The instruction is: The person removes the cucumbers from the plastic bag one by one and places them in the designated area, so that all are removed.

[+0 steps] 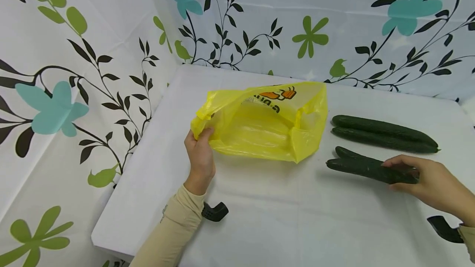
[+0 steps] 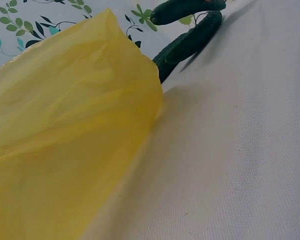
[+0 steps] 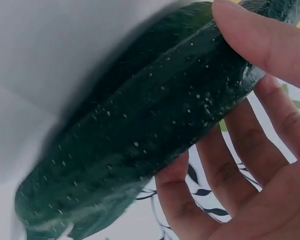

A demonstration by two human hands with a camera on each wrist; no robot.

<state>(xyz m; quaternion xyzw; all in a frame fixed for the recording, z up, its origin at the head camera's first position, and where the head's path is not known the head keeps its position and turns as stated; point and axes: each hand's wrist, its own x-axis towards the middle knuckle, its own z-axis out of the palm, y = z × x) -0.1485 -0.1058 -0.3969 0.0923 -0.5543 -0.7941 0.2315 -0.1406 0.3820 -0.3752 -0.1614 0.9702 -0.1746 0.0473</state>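
My left hand (image 1: 200,158) grips the left edge of a yellow plastic bag (image 1: 256,135), whose mouth gapes toward me. The bag's side fills much of the left wrist view, where the hand itself is out of sight. On the right, my right hand (image 1: 434,180) holds a dark green cucumber (image 1: 363,169) near its right end, thumb on one side and fingers on the other. Another cucumber (image 1: 350,153) lies close behind it, partly hidden; whether the hand also grips that one I cannot tell. Beyond them, two more cucumbers (image 1: 386,127) lie side by side on the table.
A white cloth covers the table (image 1: 267,209). Behind and to the left hangs a curtain (image 1: 122,19) with leaves and flowers printed on it. Black wrist-worn pieces (image 1: 216,212) show beside both sleeves. The table's left edge runs below the left forearm.
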